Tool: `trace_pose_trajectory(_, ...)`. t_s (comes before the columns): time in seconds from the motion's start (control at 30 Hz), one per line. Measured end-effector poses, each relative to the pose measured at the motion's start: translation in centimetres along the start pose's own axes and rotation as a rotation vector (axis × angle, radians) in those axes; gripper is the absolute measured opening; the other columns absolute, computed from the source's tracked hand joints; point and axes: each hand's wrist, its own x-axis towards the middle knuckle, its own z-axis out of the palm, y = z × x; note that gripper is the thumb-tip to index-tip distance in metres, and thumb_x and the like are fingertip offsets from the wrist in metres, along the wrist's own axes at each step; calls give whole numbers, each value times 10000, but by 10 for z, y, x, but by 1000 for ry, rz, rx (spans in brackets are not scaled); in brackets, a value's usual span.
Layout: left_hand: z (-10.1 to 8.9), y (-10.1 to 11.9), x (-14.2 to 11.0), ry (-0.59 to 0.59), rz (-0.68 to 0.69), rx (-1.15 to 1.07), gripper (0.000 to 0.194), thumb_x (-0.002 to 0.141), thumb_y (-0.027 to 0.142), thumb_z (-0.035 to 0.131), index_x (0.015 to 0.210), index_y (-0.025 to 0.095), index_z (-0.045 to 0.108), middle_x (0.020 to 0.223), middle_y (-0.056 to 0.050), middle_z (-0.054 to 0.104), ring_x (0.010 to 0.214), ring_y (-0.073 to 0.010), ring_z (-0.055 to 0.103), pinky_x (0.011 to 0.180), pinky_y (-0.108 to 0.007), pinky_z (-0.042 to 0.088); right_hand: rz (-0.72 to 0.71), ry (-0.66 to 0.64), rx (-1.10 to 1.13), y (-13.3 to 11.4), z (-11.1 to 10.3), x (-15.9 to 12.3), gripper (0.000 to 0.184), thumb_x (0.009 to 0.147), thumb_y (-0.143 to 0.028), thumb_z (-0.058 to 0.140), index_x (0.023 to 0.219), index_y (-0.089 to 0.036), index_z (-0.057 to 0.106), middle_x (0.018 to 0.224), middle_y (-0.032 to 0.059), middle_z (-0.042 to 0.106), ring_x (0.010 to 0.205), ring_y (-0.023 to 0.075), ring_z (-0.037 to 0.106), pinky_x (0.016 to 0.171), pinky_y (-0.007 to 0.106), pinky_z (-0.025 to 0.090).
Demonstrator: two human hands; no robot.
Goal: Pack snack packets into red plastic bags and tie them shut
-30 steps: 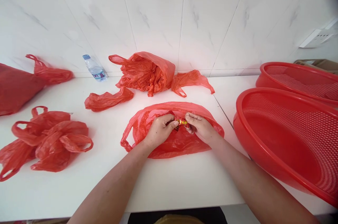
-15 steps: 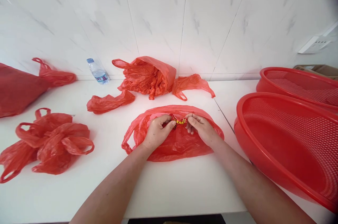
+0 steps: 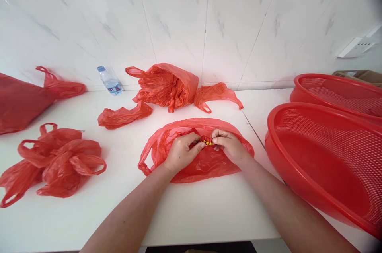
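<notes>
Between my two hands is a small red packet with yellow lettering (image 3: 207, 141). My left hand (image 3: 184, 150) is closed, thumb and fingers pinching the packet's left end. On its right end, my right hand (image 3: 229, 144) pinches it between thumb and fingertips. Both hands are over the open mouth of a red plastic bag (image 3: 205, 169), which lies spread on the white table. One loop handle of the bag sticks out to the left. What lies deeper in the bag is hidden by my hands.
Red perforated baskets (image 3: 313, 165) stand at the right. Several crumpled red bags (image 3: 65, 161) lie at the left. Behind, a red bag stuffed with bags (image 3: 170, 86) rests by the tiled wall, with a water bottle (image 3: 110, 82) left of it.
Both hands have shifted slightly, the left one to the right, bringing them closer together. The packet has turned and looks shorter between the fingers. The surroundings are unchanged.
</notes>
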Motion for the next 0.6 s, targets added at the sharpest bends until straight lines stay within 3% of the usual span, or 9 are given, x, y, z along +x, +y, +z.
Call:
trace_pose_trajectory(0.13,-2,7,-3,-117,148,151,163,857,279,492,761,208,602,720,-25,627,666,-154,552,613,-276,392,5,132,-4,4,-1,2,282,841,-489,470,787,-246,603,780,15,593,739,174,554,701,314,453)
trace_pose_trajectory(0.27,3,14,-7,-254,280,209,184,848,265,494,705,204,592,661,-21,605,615,-142,520,578,-269,364,0,191,-261,5,5,9,238,808,-450,557,896,-247,645,919,31,661,880,211,596,821,355,457)
trace_pose_trajectory(0.4,13,13,-10,-338,311,223,221,816,264,544,610,186,564,585,-4,570,514,-114,440,496,-266,310,-169,53,-500,6,19,18,202,823,-309,526,973,-248,647,1043,27,668,990,217,598,892,379,450)
trace_pose_trajectory(0.6,18,7,-9,-328,292,259,195,783,257,582,604,180,576,593,2,584,507,-112,442,479,-268,313,-365,-131,-704,8,28,32,436,809,-168,501,1229,-272,559,1228,44,594,1130,242,528,991,430,393)
